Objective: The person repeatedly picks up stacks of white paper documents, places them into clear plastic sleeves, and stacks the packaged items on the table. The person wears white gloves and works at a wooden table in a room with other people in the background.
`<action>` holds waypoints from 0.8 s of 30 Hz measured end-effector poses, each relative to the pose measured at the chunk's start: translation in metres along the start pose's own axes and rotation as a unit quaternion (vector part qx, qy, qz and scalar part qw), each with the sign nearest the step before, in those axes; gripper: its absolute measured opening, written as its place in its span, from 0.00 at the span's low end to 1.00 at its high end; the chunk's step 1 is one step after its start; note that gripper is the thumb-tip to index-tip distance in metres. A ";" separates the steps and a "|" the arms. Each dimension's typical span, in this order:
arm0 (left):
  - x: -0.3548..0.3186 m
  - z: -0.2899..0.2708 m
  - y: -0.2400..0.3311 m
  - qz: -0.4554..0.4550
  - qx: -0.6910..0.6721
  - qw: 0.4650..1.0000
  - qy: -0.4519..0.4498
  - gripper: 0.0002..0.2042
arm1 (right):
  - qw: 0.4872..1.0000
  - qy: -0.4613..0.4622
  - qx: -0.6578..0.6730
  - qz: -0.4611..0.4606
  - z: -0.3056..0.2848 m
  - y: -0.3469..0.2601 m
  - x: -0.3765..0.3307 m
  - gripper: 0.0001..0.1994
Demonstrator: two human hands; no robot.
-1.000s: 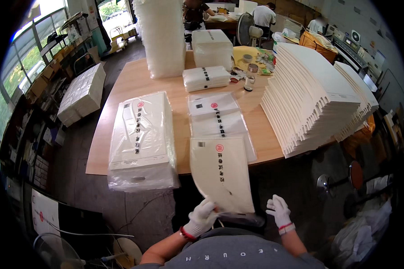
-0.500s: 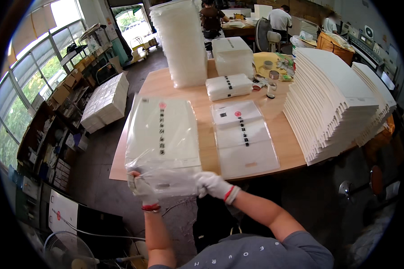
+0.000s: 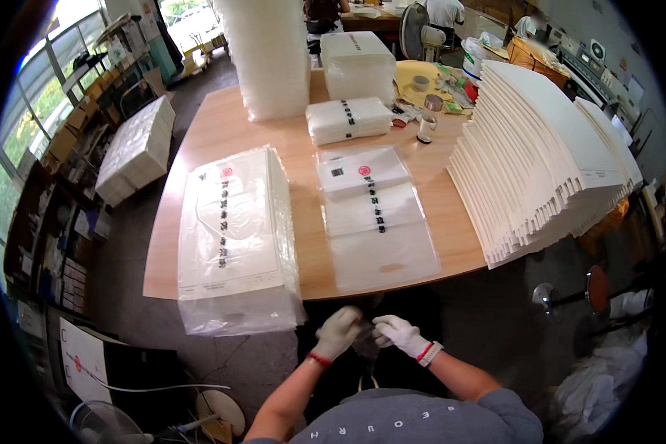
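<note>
Both my hands wear white gloves and are close together in front of the table's near edge. My left hand [image 3: 340, 331] is slightly blurred, its fingers curled in. Beside it, my right hand [image 3: 399, 334] has its fingers pinched together. Whatever thin thing may be between them is too dark and small to make out. Beyond my left hand lies a clear plastic bag with white sheets inside [image 3: 255, 214], on a pile; its empty end hangs over the edge. To its right lies a flat, printed clear plastic bag [image 3: 355, 222].
The wooden table [image 3: 307, 170] carries a tall stack of clear bags [image 3: 266, 59], a shorter bag stack [image 3: 359, 66], a folded bundle [image 3: 348, 120] and tape rolls [image 3: 432, 103]. A high stack of white sheets [image 3: 525, 155] stands right. A stool [image 3: 596, 290] is beyond the right edge.
My hands have let go of the filled bag at the left, which now lies on the pile. Both have drawn back together near my body. The whole view has shifted slightly.
</note>
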State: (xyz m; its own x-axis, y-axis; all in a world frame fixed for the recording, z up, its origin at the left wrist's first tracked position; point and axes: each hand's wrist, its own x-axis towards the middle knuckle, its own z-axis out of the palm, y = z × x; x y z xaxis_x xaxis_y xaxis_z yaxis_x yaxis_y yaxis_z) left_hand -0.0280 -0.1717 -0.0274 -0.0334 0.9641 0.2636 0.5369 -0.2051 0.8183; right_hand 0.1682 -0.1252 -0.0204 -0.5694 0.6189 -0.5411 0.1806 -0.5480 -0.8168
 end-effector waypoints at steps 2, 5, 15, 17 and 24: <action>0.060 0.023 0.030 -0.043 0.056 0.998 0.002 0.11 | 0.998 0.061 0.027 -0.013 -0.021 -0.003 -0.015 0.15; 0.123 0.055 0.022 -0.002 0.162 0.983 0.084 0.09 | 0.990 0.122 0.054 -0.038 -0.040 -0.001 -0.024 0.16; 0.178 0.031 0.002 -0.104 0.100 0.986 -0.082 0.08 | 0.955 0.137 0.258 -0.056 -0.031 -0.082 0.040 0.18; 0.184 0.027 0.006 -0.091 0.041 0.991 -0.088 0.06 | 0.942 0.104 0.297 -0.114 -0.034 -0.094 0.074 0.17; 0.234 -0.012 -0.012 -0.252 -0.459 0.845 0.110 0.04 | 0.763 0.362 -0.465 -0.265 -0.083 -0.090 0.067 0.15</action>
State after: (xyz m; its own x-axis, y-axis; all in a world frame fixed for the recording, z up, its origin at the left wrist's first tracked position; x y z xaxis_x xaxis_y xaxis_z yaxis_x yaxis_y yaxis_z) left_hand -0.0525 0.0545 0.0306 -0.2734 0.9341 -0.2297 -0.4683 0.0794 0.8800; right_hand 0.1802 0.0124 0.0002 -0.2278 0.9484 0.2206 0.7613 0.3147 -0.5669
